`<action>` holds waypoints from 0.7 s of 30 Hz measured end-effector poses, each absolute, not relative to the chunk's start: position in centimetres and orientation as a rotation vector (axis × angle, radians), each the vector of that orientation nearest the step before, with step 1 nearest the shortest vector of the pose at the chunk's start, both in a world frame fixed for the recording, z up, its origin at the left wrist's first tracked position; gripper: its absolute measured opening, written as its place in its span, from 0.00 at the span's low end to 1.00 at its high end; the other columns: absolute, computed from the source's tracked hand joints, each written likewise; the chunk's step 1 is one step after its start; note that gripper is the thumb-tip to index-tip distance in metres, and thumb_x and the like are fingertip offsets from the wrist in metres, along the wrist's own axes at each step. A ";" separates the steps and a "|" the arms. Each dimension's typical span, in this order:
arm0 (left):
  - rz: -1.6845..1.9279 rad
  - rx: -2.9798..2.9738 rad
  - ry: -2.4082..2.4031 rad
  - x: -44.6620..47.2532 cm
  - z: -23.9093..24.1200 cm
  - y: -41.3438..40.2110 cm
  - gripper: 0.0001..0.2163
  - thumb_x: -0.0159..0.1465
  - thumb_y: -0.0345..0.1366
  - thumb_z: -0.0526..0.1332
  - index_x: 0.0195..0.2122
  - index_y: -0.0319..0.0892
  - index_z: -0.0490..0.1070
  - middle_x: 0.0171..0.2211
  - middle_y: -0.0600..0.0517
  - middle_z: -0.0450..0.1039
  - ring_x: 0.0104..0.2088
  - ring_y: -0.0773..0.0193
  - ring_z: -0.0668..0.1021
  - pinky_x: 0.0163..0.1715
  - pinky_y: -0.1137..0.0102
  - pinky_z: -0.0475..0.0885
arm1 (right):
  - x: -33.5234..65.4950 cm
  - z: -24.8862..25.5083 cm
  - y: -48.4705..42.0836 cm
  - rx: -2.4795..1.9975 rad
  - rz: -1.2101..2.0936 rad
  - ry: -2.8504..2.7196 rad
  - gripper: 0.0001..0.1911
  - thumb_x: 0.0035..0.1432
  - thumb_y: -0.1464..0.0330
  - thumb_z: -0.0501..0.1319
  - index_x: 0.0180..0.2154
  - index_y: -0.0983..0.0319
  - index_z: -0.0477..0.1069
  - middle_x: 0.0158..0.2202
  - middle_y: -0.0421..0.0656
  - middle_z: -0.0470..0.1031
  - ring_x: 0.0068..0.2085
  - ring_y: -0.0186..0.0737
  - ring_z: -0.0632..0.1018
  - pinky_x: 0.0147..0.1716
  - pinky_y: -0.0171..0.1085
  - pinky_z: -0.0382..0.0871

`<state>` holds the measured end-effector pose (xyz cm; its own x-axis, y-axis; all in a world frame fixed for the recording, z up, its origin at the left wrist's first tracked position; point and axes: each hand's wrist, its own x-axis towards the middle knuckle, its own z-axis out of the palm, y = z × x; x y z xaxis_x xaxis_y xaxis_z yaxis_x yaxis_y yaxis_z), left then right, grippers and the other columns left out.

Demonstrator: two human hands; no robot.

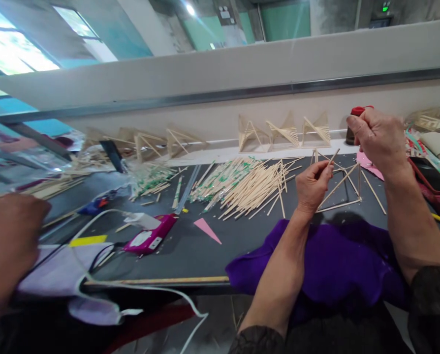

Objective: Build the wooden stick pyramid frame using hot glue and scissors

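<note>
My left hand (312,186) is closed in a pinch on a thin wooden stick (333,157) that rises from a small open frame of sticks (343,189) standing on the dark table (190,250). My right hand (378,138) is raised above and to the right of the frame, its fingers curled shut; what they hold is hidden. Just behind that hand stands a dark bottle with a red cap (354,123), and I cannot tell whether the hand touches it. Both forearms rest over a purple cloth (327,265).
A heap of loose sticks (249,184) lies left of the frame. Finished stick structures (284,130) line the back wall. A pink paper triangle (207,228), a magenta device (149,237) and white cable lie nearer. Another person's hand (9,236) is at far left.
</note>
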<state>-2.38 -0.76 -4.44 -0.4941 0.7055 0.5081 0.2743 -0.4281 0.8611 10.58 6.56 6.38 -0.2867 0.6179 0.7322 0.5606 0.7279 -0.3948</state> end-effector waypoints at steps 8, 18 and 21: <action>2.171 1.124 1.353 -4.9 -3.7 -0.7 0.07 0.60 0.40 0.69 0.36 0.43 0.81 0.23 0.54 0.76 0.14 0.76 0.67 0.13 0.76 0.60 | 10.2 6.0 7.1 -0.832 0.121 -1.873 0.18 0.66 0.58 0.56 0.26 0.58 0.71 0.22 0.41 0.74 0.30 0.40 0.78 0.32 0.37 0.68; 2.100 1.017 1.246 -4.1 -3.8 -0.5 0.08 0.57 0.40 0.70 0.34 0.41 0.81 0.21 0.55 0.75 0.14 0.76 0.66 0.13 0.77 0.58 | 10.8 6.0 7.3 -0.720 0.233 -1.867 0.18 0.63 0.57 0.60 0.25 0.59 0.69 0.21 0.40 0.72 0.30 0.39 0.77 0.30 0.36 0.69; 2.072 1.068 1.269 -3.7 -4.1 -0.3 0.08 0.58 0.40 0.69 0.34 0.41 0.81 0.21 0.55 0.75 0.14 0.76 0.66 0.14 0.77 0.60 | 10.8 6.1 8.2 -0.702 0.276 -1.922 0.21 0.67 0.57 0.54 0.25 0.59 0.70 0.21 0.42 0.73 0.30 0.39 0.77 0.30 0.35 0.67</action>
